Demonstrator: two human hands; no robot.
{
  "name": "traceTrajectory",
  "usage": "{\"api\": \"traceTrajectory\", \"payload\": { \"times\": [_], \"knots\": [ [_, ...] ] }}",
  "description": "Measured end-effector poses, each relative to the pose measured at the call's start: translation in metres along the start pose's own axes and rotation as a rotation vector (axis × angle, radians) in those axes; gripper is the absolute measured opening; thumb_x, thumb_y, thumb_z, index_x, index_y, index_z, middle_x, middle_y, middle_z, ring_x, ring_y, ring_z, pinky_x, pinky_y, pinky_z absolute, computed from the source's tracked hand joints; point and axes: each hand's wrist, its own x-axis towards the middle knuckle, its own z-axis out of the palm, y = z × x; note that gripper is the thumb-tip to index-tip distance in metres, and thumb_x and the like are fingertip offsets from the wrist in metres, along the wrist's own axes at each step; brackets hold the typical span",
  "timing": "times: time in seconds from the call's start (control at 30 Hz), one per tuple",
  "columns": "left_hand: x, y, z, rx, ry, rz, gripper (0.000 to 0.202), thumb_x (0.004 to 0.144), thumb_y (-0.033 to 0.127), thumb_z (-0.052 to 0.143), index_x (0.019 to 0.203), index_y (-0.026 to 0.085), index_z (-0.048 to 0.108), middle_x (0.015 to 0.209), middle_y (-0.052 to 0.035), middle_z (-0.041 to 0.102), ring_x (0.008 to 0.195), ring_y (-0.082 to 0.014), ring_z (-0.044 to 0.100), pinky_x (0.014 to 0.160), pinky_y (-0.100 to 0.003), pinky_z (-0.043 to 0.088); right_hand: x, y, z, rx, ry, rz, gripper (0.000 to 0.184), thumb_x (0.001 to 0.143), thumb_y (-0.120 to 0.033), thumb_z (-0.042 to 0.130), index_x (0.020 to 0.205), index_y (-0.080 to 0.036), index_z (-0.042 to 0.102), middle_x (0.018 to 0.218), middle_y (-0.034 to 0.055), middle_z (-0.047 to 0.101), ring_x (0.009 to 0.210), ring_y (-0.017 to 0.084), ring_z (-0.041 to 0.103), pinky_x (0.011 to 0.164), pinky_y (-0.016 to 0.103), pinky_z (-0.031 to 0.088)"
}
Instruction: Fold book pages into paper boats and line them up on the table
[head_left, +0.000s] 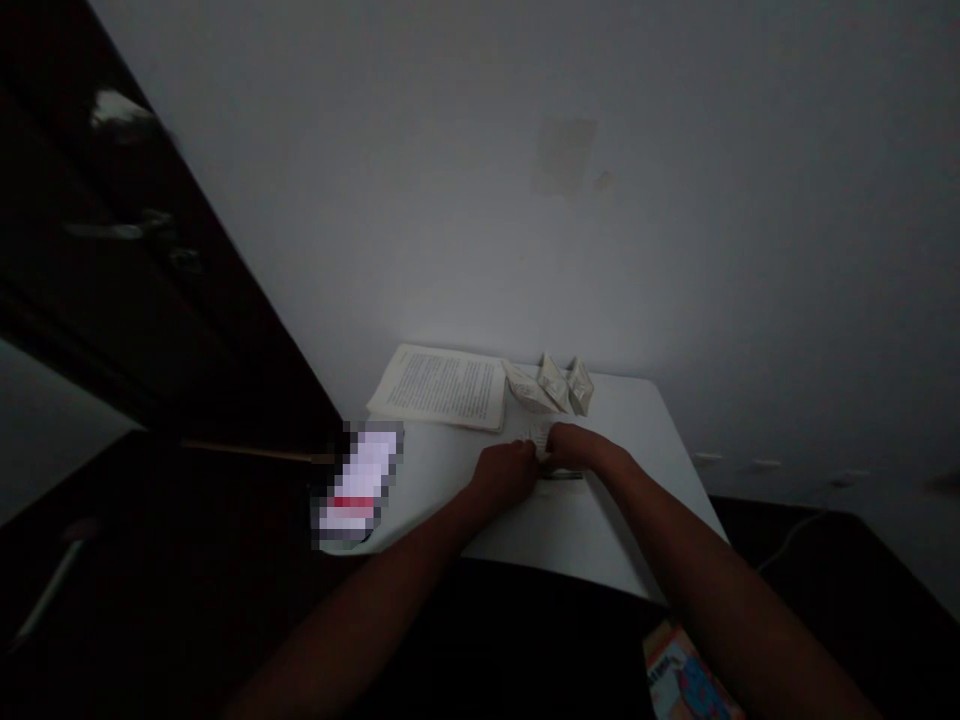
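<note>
My left hand (504, 470) and my right hand (576, 447) meet over a small piece of printed paper (537, 433) on the white table (645, 440). Both hands are closed, their fingers pinching the paper between them. A dark thin object (562, 477) lies on the table just under my right hand. Behind the hands stand three small folded paper shapes (555, 385). The room is dim and details of the paper are hard to make out.
A printed open booklet (442, 385) lies at the table's far left. A blurred-out card (358, 485) sits at the near left edge. A dark cabinet (112, 250) rises at left. A colourful book (686, 680) lies below the table at right. A grey wall stands behind.
</note>
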Motion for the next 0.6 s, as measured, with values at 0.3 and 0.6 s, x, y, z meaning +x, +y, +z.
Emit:
{"api": "traceTrajectory", "payload": {
  "times": [0.3, 0.6],
  "knots": [
    [-0.004, 0.0, 0.01, 0.027, 0.076, 0.027, 0.024, 0.091, 0.032, 0.036, 0.098, 0.017, 0.052, 0.096, -0.008, 0.062, 0.089, -0.0205, 0.061, 0.075, -0.031, 0.047, -0.005, 0.007, 0.001, 0.041, -0.006, 0.049, 0.045, 0.061, -0.05, 0.071, 0.091, -0.015, 0.071, 0.09, 0.0102, 0.071, 0.081, 0.021, 0.064, 0.063, 0.023, 0.044],
    [-0.002, -0.002, 0.014, 0.028, 0.117, 0.04, 0.024, 0.091, 0.032, 0.036, 0.098, 0.016, 0.052, 0.097, -0.008, 0.062, 0.087, -0.0208, 0.061, 0.072, -0.031, 0.047, -0.029, 0.05, 0.004, 0.137, -0.081, 0.174, 0.031, 0.064, -0.042, 0.068, 0.063, -0.011, 0.069, 0.066, 0.0081, 0.068, 0.057, 0.016, 0.061, 0.05, 0.023, 0.04]
  ]
}}
